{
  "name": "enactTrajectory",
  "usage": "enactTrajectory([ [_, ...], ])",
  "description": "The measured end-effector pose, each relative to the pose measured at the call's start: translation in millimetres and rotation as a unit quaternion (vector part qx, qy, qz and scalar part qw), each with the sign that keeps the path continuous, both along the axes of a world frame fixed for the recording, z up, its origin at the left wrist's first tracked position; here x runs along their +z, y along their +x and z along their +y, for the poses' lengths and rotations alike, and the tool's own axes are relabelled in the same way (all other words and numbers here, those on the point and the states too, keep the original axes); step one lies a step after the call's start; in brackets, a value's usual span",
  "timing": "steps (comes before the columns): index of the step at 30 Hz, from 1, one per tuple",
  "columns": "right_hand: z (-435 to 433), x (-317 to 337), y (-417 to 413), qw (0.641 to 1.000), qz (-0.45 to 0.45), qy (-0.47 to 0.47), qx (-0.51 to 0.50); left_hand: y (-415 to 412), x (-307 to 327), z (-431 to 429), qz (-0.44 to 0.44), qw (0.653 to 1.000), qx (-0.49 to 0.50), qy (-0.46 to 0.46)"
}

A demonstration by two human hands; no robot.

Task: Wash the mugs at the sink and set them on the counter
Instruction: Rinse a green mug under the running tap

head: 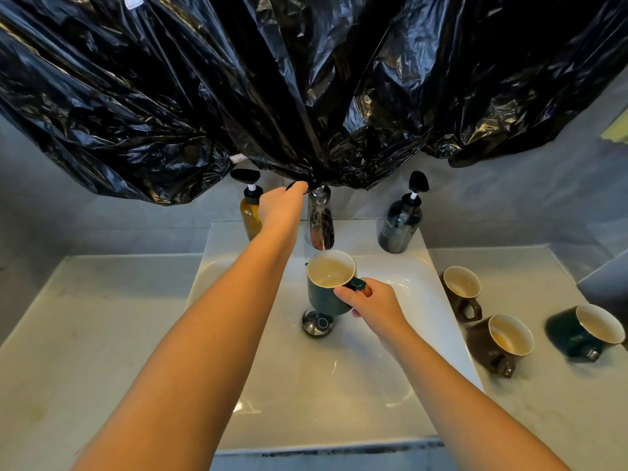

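Green mug (327, 289) in right hand (373, 302) under the tap (320, 223).

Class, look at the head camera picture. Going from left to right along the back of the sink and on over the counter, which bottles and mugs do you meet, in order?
Amber pump bottle → chrome tap → dark glass pump bottle → brown mug nearest the sink → second brown mug → dark green mug on the counter.

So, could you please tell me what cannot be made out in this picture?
Head view only:
- Chrome faucet handle: hidden by black plastic sheeting and left hand.
- Water flow: not discernible.
- Dark pump bottle label: too small.
- Right hand fingers: behind green mug.
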State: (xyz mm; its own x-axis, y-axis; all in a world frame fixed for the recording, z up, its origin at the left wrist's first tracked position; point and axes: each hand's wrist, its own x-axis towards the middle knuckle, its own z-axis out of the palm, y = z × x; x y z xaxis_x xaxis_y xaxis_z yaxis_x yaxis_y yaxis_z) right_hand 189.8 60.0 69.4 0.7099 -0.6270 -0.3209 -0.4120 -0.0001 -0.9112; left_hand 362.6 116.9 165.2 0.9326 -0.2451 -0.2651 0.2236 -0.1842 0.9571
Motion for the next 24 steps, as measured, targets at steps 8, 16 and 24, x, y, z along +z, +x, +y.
enactTrajectory([
  [8,-1.0,-6.4,1.3,1.000,-0.012,-0.022,0.014,-5.0,1.1,-1.9,-0.027,1.000,-0.009,0.005],
  [16,4.9,-34.2,0.5,0.999,-0.018,-0.034,0.035,-53.5,-55.4,71.3,-0.219,0.955,-0.177,0.096],
  [24,2.6,-59.9,3.2,0.994,-0.113,-0.003,0.014,-51.2,-105.9,75.1,-0.436,0.580,-0.526,0.444],
])
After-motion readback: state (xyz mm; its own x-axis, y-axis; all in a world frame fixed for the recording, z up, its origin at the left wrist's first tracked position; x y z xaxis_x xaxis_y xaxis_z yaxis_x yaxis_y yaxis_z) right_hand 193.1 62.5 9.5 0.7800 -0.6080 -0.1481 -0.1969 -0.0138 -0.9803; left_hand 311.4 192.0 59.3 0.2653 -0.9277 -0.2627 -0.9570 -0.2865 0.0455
